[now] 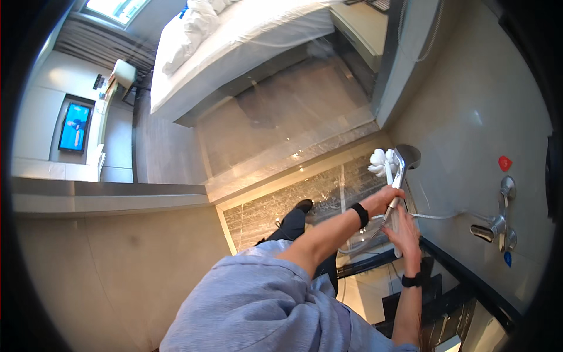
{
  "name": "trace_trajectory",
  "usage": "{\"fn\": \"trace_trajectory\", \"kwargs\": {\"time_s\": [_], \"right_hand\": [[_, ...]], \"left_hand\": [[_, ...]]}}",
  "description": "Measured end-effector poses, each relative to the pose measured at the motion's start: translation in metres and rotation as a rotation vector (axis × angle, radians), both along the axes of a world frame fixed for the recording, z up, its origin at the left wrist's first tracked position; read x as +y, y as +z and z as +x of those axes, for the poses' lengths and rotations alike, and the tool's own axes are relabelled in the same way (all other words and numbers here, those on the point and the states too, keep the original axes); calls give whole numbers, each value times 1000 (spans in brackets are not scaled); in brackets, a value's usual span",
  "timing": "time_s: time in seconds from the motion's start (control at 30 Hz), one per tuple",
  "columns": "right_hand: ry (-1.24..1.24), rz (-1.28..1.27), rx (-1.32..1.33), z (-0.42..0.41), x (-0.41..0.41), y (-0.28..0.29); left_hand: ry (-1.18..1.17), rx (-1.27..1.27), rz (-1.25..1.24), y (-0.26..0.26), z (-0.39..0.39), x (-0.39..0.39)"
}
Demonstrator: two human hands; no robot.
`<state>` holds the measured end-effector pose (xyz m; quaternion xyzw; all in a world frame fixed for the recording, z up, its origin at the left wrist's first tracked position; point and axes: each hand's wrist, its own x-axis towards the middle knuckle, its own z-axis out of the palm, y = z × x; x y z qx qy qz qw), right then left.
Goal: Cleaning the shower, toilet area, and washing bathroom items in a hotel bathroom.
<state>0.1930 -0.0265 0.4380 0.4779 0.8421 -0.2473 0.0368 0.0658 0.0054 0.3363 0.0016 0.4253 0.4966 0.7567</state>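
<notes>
My left hand (382,200) grips the handle of a chrome hand-held shower head (399,169). A flexible shower hose (377,235) hangs from the handle's lower end. My right hand (405,233) is just below it, around the pale handle of a white brush (389,175). The brush's lobed white head (379,163) is up beside the shower head, close to the wall, and the two overlap in view. The brush handle's lower tip shows below my right thumb. Part of that handle is hidden by my left hand.
On the right wall a chrome mixer tap (497,226) sits between a red sticker (505,163) and a blue sticker (508,258). Black rails (466,281) run behind my right arm. Wet dark marble floor (325,189) meets a raised sill (286,169). Beyond stands a bed (246,48).
</notes>
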Motion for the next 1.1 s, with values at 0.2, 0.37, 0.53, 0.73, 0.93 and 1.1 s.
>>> {"fn": "trace_trajectory", "kwargs": {"time_s": [0.2,0.37,0.53,0.73,0.93,1.1], "right_hand": [[-311,209,116,-11,10,-28],[-552,129,382,-12,-15,-36],[-777,-116,680,-6,-36,19],[-661,214,1135,5,-67,138],[-726,51,1014,23,-38,245],[-617,445,1100,102,-34,356]], "left_hand": [[65,134,-7,29,36,4],[23,278,243,23,-5,-17],[118,525,21,14,-53,-48],[-137,1617,1033,-27,-184,-132],[-351,841,304,-41,-310,-232],[-423,828,36,3,-270,-267]]}}
